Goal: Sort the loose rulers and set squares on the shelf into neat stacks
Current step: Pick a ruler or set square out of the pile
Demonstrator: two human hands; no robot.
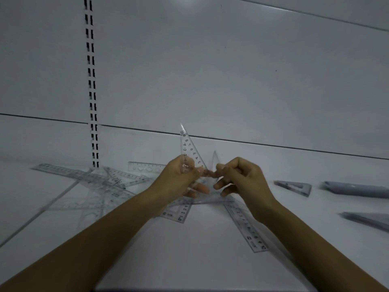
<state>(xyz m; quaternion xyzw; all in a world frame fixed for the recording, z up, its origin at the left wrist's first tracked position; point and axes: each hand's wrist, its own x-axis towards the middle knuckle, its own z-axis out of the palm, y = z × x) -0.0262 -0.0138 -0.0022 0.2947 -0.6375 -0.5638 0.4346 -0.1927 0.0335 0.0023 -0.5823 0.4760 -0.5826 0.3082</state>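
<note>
- Head view: both hands met above the middle of the white shelf [189, 260], with the forearms reaching in from the near edge.
- The left hand [181, 175] was closed around a clear set square [190, 148], held upright with its long point aimed at the back wall [210, 70].
- Black numbers ran along the edges of that set square, and its lower part was hidden behind the left fingers.
- The right hand [237, 175] was curled, with its fingertips pinching at the lower right corner of the held plastic, just beside the left fingertips.
- A second clear tip [214, 158] rose between the two hands; whether it belonged to a separate set square could not be told.
- A clear ruler [246, 226] lay flat on the shelf under the right wrist, slanting toward the near right.
- Another clear ruler end [179, 213] stuck out from under the left wrist, lying flat.
- A loose pile of clear rulers and set squares [94, 186] lay crossed over one another on the left part of the shelf, near the foot of the slotted upright [91, 81].
- One more ruler [145, 166] lay flat just left of the left hand, close to the wall.
- On the right, well apart from the hands, lay a grey stack of set squares [294, 187].
- Further right were a grey stack at the far edge [355, 189] and a nearer grey stack [368, 220], both blurred.
</note>
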